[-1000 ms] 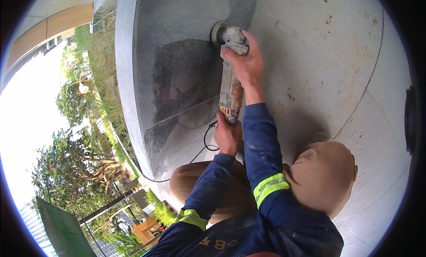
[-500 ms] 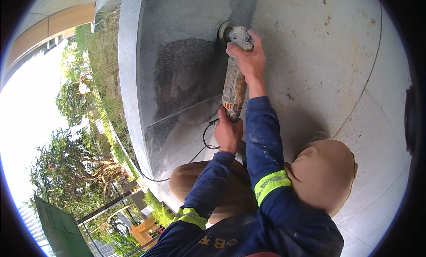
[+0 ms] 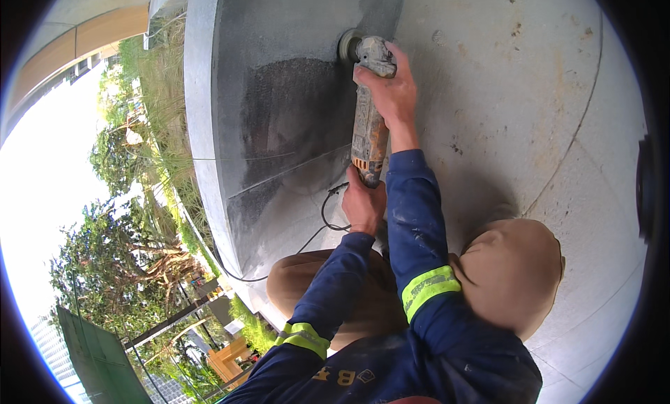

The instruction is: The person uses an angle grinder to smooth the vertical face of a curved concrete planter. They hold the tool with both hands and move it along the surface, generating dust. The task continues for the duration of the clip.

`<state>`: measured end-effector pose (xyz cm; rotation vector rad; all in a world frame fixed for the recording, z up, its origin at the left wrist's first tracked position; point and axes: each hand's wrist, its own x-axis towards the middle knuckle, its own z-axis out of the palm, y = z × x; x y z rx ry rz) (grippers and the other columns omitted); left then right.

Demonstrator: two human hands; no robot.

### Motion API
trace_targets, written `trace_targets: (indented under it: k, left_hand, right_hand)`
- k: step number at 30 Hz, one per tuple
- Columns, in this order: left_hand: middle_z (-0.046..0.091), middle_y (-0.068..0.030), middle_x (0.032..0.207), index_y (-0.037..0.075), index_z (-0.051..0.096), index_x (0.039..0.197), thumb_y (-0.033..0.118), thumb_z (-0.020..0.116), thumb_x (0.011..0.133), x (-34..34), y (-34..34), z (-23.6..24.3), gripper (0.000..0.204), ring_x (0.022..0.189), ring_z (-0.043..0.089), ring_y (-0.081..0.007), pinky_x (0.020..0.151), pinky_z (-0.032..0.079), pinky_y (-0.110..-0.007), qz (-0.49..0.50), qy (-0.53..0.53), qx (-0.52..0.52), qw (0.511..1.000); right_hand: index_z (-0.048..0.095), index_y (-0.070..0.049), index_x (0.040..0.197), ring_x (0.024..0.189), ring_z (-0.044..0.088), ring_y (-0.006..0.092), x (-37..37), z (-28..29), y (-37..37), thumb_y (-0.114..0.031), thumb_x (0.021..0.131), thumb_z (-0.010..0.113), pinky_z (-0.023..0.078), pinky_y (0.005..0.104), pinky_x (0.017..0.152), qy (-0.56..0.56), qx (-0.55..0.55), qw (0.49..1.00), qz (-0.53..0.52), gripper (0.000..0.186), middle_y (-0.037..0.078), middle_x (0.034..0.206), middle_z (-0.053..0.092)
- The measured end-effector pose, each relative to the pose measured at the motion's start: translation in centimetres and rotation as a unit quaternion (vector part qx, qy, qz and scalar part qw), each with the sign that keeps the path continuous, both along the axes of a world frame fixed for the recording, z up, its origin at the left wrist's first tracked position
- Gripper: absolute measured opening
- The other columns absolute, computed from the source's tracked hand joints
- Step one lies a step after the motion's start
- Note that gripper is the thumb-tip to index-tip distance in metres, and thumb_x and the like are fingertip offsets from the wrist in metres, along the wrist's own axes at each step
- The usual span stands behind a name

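An angle grinder (image 3: 368, 121), orange and dark, coated with pale dust, lies lengthwise between my two hands. Its round disc (image 3: 350, 47) rests against the face of a grey stone wall (image 3: 279, 34). My right hand (image 3: 396, 90) is wrapped round the grinder's head end, just behind the disc. The rear of the body, by the orange vents, is gripped by my left hand (image 3: 364, 205). A dark patch (image 3: 293, 104) covers the wall face beside the tool. From the grinder's rear a black cable (image 3: 325, 212) loops away.
A stained concrete floor (image 3: 516, 111) with a long crack spreads to the right. My bent knees (image 3: 513, 275) are close below the tool. The cable crosses the wall's pale edge (image 3: 209, 153) on the left, beyond which are plants (image 3: 164, 111) and a green panel (image 3: 98, 355).
The grinder's head and disc have shifted slightly left and up along the wall face. My left hand has moved a little up and right with the rear end. Both grips stay the same.
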<state>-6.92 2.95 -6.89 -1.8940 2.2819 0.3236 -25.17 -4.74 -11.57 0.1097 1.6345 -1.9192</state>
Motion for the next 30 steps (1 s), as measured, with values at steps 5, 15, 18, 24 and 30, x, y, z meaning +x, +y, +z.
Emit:
trace_targets:
  k: [5,15,18,24,30]
  left_hand:
    - [0.07,-0.0256,0.092,0.01,0.048,0.127,0.023,0.069,0.077,0.7,-2.4,2.5,0.055,0.086,0.066,-0.0489,0.075,0.052,-0.056,-0.068,-0.024,0.013,0.997]
    - [0.07,-0.0211,0.088,0.008,0.051,0.125,0.015,0.073,0.073,7.5,-4.9,10.4,0.057,0.08,0.068,-0.0446,0.068,0.055,-0.051,-0.196,0.08,-0.011,0.977]
    - [0.07,-0.0225,0.088,0.005,0.051,0.122,0.009,0.073,0.072,8.7,-3.6,11.3,0.055,0.082,0.067,-0.0461,0.067,0.054,-0.049,-0.142,0.165,-0.031,0.976]
    - [0.07,-0.0236,0.089,0.006,0.051,0.123,0.011,0.073,0.072,11.1,-4.3,12.6,0.056,0.084,0.068,-0.0458,0.068,0.055,-0.048,-0.129,0.203,-0.071,0.968]
    - [0.071,-0.0249,0.094,0.01,0.05,0.132,0.018,0.074,0.073,8.4,-4.5,10.7,0.064,0.09,0.067,-0.0463,0.078,0.054,-0.052,-0.102,0.049,-0.006,0.994]
  right_hand:
    - [0.048,-0.002,0.139,0.109,0.064,0.0259,-0.4,1.7,1.0,-0.019,0.076,0.082,0.053,0.0366,0.092,-0.089,-0.051,0.993,-0.061,0.073,0.018,0.122,0.061]
    - [0.04,0.004,0.141,0.115,0.057,0.0281,4.7,9.7,2.7,-0.015,0.075,0.085,0.05,0.0398,0.096,0.018,-0.176,0.978,-0.106,0.083,0.021,0.128,0.051]
    - [0.043,0.004,0.14,0.112,0.059,0.0233,6.2,13.3,1.7,-0.017,0.075,0.087,0.051,0.0358,0.096,0.133,-0.096,0.985,-0.046,0.082,0.017,0.126,0.055]
    - [0.045,-0.004,0.141,0.102,0.056,0.0334,8.5,16.0,-0.5,-0.028,0.071,0.084,0.048,0.0439,0.09,0.205,-0.125,0.969,-0.05,0.083,0.021,0.115,0.05]
    - [0.045,0.0,0.14,0.11,0.061,0.0295,7.1,8.4,-0.4,-0.02,0.073,0.083,0.05,0.0408,0.093,-0.001,-0.146,0.987,-0.065,0.08,0.022,0.127,0.056]
